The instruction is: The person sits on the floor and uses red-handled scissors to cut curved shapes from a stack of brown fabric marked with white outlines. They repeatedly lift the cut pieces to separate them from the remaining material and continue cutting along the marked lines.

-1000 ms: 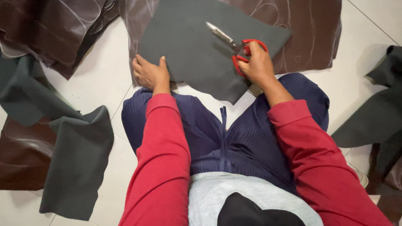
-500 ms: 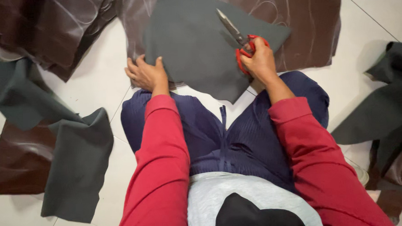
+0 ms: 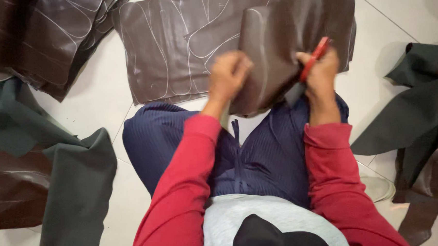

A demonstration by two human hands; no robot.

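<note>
left hand (image 3: pixel 229 74) grips the folded brown sheet (image 3: pixel 270 53); right hand (image 3: pixel 319 73) is closed on red scissors (image 3: pixel 314 59). risk: blurred, lifted sheet slips, blade veers toward fingers.

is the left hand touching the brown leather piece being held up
Touching. The head view shows the left hand gripping the edge of the raised brown leather piece, fingers closed on it with no gap.

A large brown leather sheet (image 3: pixel 177 47) marked with pale outlines is lying flat on the white tiled floor (image 3: pixel 102 103). More brown sheets (image 3: pixel 36 37) are piling up at the upper left. Dark grey fabric pieces (image 3: pixel 75 186) are lying at the left, and others (image 3: pixel 413 126) are bunching at the right.
</note>
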